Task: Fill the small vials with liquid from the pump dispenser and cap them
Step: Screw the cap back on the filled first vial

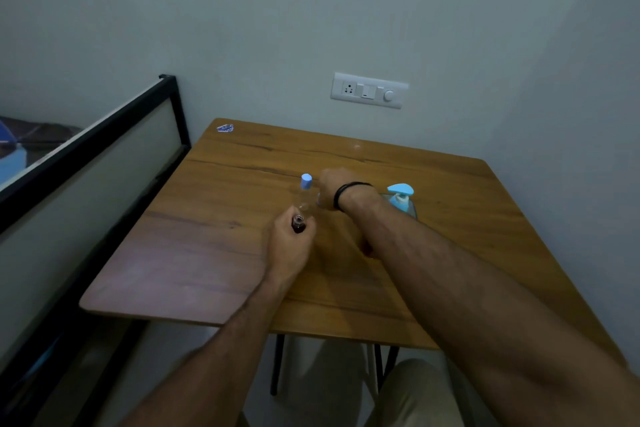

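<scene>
So an open dark vial (298,222) is gripped upright in the left hand (290,246) over the wooden table (214,253), near the blue-capped clear vial (305,191), while the right hand's (334,185) grip can't be made out.

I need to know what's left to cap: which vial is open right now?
The dark vial gripped in the left hand: its mouth is uncovered. The clear vial standing just beyond it already wears a light blue cap.
</scene>
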Available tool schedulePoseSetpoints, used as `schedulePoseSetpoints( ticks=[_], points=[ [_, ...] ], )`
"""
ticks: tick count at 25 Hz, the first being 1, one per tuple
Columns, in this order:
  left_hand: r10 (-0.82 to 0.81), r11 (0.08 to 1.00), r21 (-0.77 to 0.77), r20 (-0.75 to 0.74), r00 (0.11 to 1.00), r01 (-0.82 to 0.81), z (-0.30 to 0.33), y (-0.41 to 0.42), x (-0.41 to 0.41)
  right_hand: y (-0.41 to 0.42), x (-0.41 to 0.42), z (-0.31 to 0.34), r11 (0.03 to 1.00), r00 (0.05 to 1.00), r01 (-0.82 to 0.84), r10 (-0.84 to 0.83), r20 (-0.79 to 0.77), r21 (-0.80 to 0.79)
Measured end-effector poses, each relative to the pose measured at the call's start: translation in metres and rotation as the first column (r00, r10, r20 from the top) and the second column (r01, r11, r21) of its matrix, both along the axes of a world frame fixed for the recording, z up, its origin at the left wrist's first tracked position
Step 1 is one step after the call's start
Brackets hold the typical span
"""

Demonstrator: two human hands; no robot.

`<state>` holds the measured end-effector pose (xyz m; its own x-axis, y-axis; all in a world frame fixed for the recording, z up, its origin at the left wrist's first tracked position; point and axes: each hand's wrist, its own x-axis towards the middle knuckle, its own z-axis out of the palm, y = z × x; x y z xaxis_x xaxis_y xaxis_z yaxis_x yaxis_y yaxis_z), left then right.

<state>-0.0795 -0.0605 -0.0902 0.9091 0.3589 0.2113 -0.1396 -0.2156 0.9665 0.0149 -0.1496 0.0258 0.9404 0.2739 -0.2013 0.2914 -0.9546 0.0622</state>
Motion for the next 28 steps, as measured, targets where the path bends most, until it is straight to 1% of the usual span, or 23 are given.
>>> schedulePoseSetpoints(
  ticks=[2, 4, 7, 9, 12, 14, 16, 17, 19, 20, 21, 22, 24, 28],
  points=[
    [0.003, 1.000, 0.003, 0.008, 1.000, -0.003, -0.002, 0.002, 0.001, 0.003, 0.010, -0.024, 0.998, 0.997, 0.052, -0.049, -0.057, 0.044],
    [0.009, 1.000, 0.001, 0.021, 1.000, -0.009, -0.003, 0.004, 0.003, 0.003, 0.011, -0.040, 0.984, 0.993, 0.110, -0.101, -0.069, 0.141],
    [0.004, 1.000, 0.006, 0.042, 0.999, -0.004, -0.002, 0.004, 0.003, -0.002, 0.004, -0.056, 0.970, 0.991, 0.117, -0.128, 0.040, 0.212],
    [0.004, 1.000, 0.006, 0.044, 0.999, -0.004, -0.003, 0.003, 0.004, -0.002, -0.002, -0.056, 0.970, 0.987, 0.107, -0.130, 0.095, 0.220],
    [0.004, 1.000, 0.000, 0.045, 0.999, -0.004, -0.002, 0.005, 0.003, 0.005, -0.007, -0.045, 0.963, 0.991, 0.104, -0.120, 0.051, 0.247],
    [0.008, 1.000, -0.006, 0.038, 0.999, -0.008, 0.002, 0.004, 0.001, 0.006, -0.011, -0.033, 0.936, 0.992, 0.099, -0.119, 0.039, 0.337],
    [0.016, 1.000, -0.012, 0.017, 1.000, -0.015, 0.004, 0.003, 0.000, 0.004, -0.021, -0.021, 0.866, 0.988, 0.083, -0.136, 0.073, 0.493],
    [0.018, 1.000, -0.017, 0.009, 1.000, -0.018, 0.005, 0.003, -0.001, 0.004, -0.027, -0.017, 0.796, 0.988, 0.075, -0.141, 0.063, 0.600],
    [0.011, 1.000, -0.024, -0.012, 1.000, -0.012, 0.003, 0.004, 0.000, 0.003, -0.041, -0.011, 0.620, 0.995, 0.094, -0.084, -0.053, 0.779],
    [-0.004, 1.000, -0.021, -0.017, 1.000, 0.003, 0.002, 0.005, 0.000, 0.003, -0.047, -0.010, 0.567, 0.993, 0.109, -0.035, -0.108, 0.816],
    [-0.017, 1.000, -0.017, -0.019, 1.000, 0.017, 0.002, 0.006, 0.000, 0.002, -0.051, -0.011, 0.562, 0.992, 0.104, 0.003, -0.127, 0.821],
    [-0.023, 1.000, -0.014, -0.018, 1.000, 0.022, 0.002, 0.006, 0.000, 0.001, -0.055, -0.011, 0.581, 0.993, 0.080, 0.025, -0.117, 0.810],
    [-0.016, 1.000, -0.002, -0.012, 1.000, 0.016, 0.003, 0.006, -0.001, -0.003, -0.060, -0.012, 0.607, 0.996, 0.041, 0.040, -0.082, 0.794],
    [-0.039, 0.999, -0.010, -0.007, 0.999, 0.039, 0.003, 0.006, -0.003, -0.012, -0.066, -0.014, 0.606, 0.996, 0.021, 0.054, -0.067, 0.796]
  ],
)
